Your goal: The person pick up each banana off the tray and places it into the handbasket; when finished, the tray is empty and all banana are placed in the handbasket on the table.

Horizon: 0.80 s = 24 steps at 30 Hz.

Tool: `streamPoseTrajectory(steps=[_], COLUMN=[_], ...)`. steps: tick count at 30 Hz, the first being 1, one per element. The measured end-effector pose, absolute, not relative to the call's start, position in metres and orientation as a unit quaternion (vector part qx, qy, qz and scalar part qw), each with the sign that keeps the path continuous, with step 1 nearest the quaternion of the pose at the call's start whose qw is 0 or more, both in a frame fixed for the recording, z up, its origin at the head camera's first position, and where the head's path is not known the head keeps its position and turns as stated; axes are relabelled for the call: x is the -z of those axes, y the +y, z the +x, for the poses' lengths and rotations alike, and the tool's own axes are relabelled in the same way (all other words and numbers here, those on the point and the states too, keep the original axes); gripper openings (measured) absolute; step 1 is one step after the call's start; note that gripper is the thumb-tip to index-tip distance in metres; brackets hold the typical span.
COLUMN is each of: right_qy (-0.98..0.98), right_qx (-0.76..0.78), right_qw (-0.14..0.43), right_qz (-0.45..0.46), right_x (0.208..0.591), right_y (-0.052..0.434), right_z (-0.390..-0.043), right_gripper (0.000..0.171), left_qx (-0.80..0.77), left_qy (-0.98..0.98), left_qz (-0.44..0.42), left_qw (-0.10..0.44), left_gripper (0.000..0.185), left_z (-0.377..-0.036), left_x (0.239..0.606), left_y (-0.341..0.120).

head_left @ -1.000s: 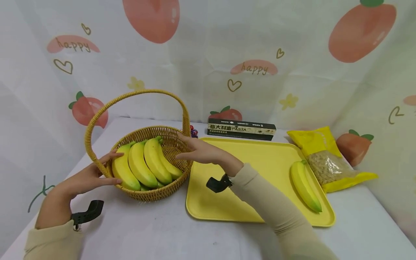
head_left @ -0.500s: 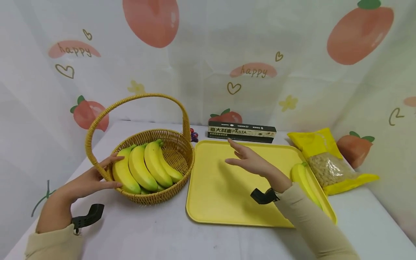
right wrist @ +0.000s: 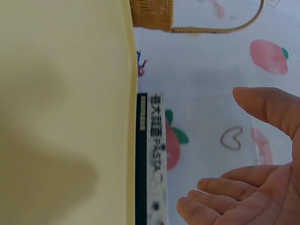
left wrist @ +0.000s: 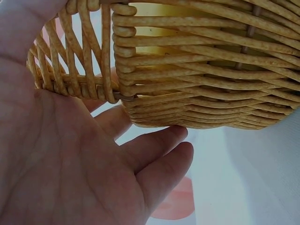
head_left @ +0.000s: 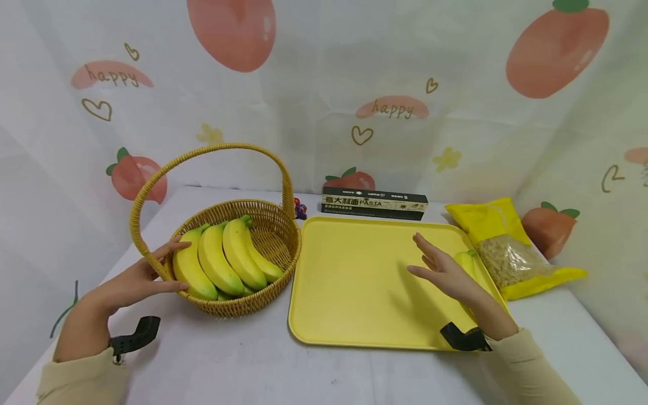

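Note:
On the left, my left hand (head_left: 133,285) grips the wicker basket (head_left: 243,305) by its rim, at the foot of the tall handle. Up close in the left wrist view, the fingers (left wrist: 161,161) lie against the outside of the weave. Several yellow bananas (head_left: 235,256) with green tips fill the basket's left and middle. My right hand (head_left: 453,277) hovers over the right part of the yellow tray (head_left: 349,281), fingers extended, thumb apart, holding nothing. Partly hidden behind that hand, a single banana (head_left: 466,260) lies along the tray's right edge.
Behind the tray stands a long black pasta box (head_left: 374,203). A yellow bag with a clear window (head_left: 511,256) overlaps the tray's right edge. Small wrapped red and blue items (head_left: 301,209) sit between basket and box. A printed cloth (head_left: 314,112) hangs behind.
My right hand has moved from beside the basket rightward across the tray, close to the lone banana. My left hand stays on the basket rim.

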State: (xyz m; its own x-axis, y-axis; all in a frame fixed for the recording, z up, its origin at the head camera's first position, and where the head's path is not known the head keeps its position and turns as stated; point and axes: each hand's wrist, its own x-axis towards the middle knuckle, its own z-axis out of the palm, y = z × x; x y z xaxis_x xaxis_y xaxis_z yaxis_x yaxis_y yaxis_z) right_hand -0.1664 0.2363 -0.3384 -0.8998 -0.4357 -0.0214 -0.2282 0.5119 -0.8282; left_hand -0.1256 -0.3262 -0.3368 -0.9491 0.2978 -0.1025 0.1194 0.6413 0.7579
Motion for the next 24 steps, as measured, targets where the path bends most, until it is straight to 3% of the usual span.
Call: streamPoseTrajectory(steps=[12,24], right_qy=[0.878,0.869], right_qx=[0.471,0.492], right_qw=[0.054,0.045], right_qz=[-0.061,-0.027], right_x=[0.342,0.377], right_y=[0.295,0.334], right_z=[-0.153,-0.150], right_gripper=[0.077,0.075], left_qx=[-0.405,-0.408], left_qy=[0.902,0.899], left_qz=[0.108,0.115], left_qw=[0.107,0.110], left_gripper=[0.081,0.081], left_z=[-0.124,-0.127], left_x=[0.339,0.338], left_y=[-0.330,-0.327])
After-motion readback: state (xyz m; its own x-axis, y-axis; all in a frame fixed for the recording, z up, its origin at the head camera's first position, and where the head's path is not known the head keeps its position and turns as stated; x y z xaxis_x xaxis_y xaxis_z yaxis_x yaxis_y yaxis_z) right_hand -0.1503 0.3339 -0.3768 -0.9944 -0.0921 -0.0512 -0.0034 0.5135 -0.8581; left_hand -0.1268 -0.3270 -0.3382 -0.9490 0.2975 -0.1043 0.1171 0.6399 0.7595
